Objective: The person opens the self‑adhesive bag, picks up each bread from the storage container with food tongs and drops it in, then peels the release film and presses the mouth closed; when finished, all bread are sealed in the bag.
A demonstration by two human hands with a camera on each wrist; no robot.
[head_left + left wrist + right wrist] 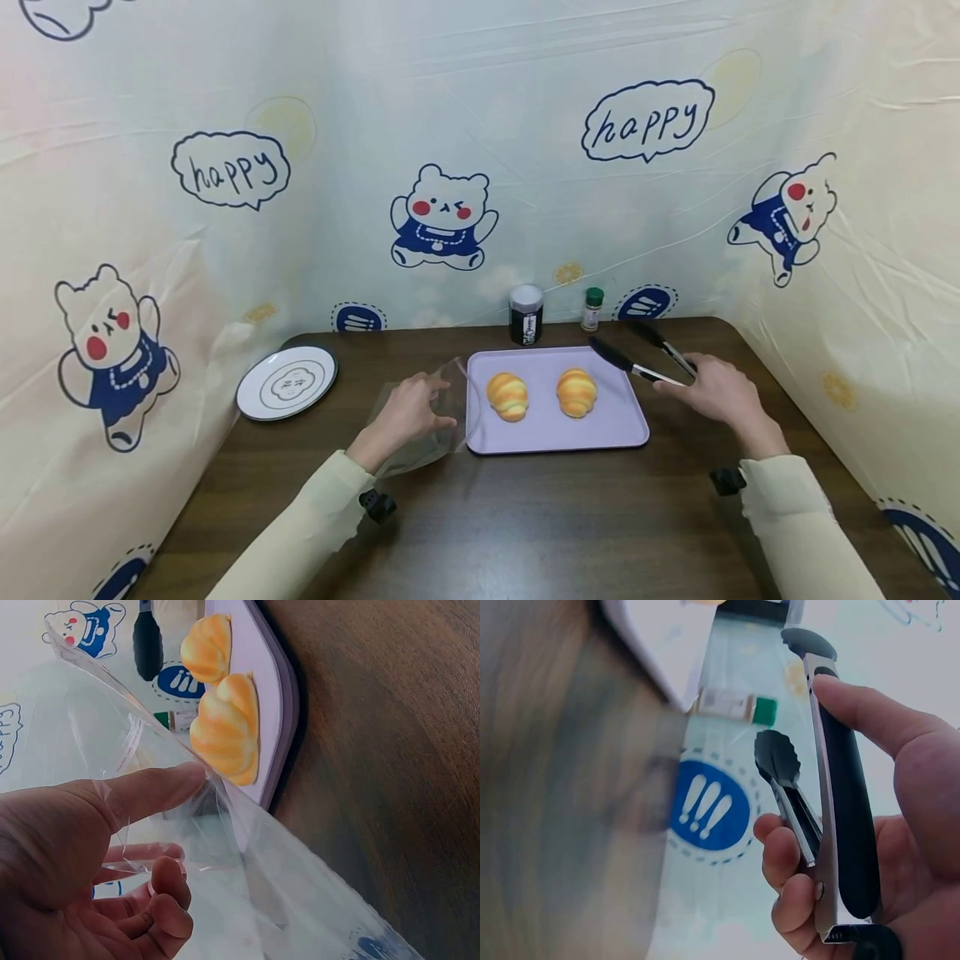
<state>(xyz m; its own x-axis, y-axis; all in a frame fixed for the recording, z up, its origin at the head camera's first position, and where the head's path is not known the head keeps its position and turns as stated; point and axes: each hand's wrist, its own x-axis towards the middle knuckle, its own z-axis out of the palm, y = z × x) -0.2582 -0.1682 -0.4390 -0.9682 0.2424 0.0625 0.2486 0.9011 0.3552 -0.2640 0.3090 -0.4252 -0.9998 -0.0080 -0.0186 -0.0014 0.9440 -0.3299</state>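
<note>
Hands (408,408) (723,390) on clear film (300,900), metal tongs (849,802)

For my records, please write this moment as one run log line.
left hand: touching clear bag; right hand: gripping tongs, tips apart; purple tray: two bread rolls

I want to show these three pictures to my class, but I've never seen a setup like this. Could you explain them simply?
There is no robot here, just a person's two bare hands. The wide picture comes from a camera on the head. The close-ups come from the left wrist camera and right wrist camera.

On the brown table, a lilac tray carries two rolls. A plate lies to its left; behind it stand a dark jar and a green-capped bottle.

The right hand holds tongs. The left hand touches a clear bag, thumb and fingers apart.
</note>
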